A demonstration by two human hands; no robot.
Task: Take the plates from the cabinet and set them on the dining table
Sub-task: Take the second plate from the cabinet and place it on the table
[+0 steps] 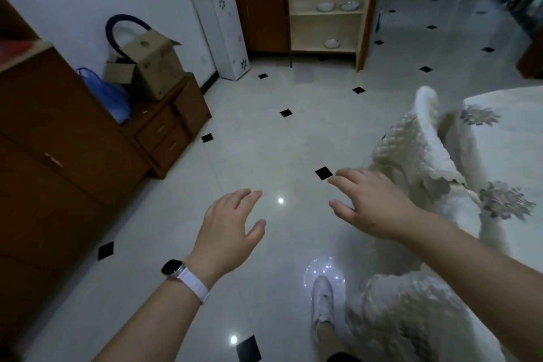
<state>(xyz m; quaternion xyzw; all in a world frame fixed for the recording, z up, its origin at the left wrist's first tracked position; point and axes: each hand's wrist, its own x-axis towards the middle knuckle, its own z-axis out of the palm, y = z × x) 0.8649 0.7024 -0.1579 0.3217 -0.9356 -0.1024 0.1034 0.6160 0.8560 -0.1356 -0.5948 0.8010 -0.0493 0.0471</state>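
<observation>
Across the room stands an open cabinet [323, 13] with pale shelves. Two white plates [325, 6] [349, 5] sit side by side on its upper shelf, and a third plate [333, 43] lies on the lower shelf. The dining table [511, 138], under a white cloth with grey flowers, is at my right. My left hand [232, 226], a watch on its wrist, and my right hand [373, 200] hover over the floor with fingers spread and hold nothing. Both hands are far from the cabinet.
White covered chairs [411, 150] stand against the table on my right. A brown sideboard [58, 156] and a low drawer unit with a cardboard box [152, 63] line the left wall. A white narrow unit [223, 32] stands beside the cabinet. Tiled floor [264, 132] lies between.
</observation>
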